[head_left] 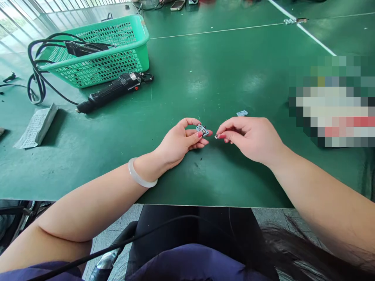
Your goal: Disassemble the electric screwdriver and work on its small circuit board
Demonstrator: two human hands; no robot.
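Observation:
In the head view, my left hand (183, 141) holds a small blue-grey part (202, 130) with fine details between its thumb and fingers, above the green table. Just to the right, my right hand (252, 136) pinches a tiny light-coloured piece (216, 136) in its fingertips; a short gap separates it from the part in my left hand. A flat light-blue piece (242, 113) lies on the table just beyond my right hand.
At the left, a black electric screwdriver (111, 92) lies before a green basket (99, 54) with black cables. A wrapped packet (36, 127) sits farther left. A phone (177, 5) is at the far edge; a blurred-out object (336, 105) stands at right.

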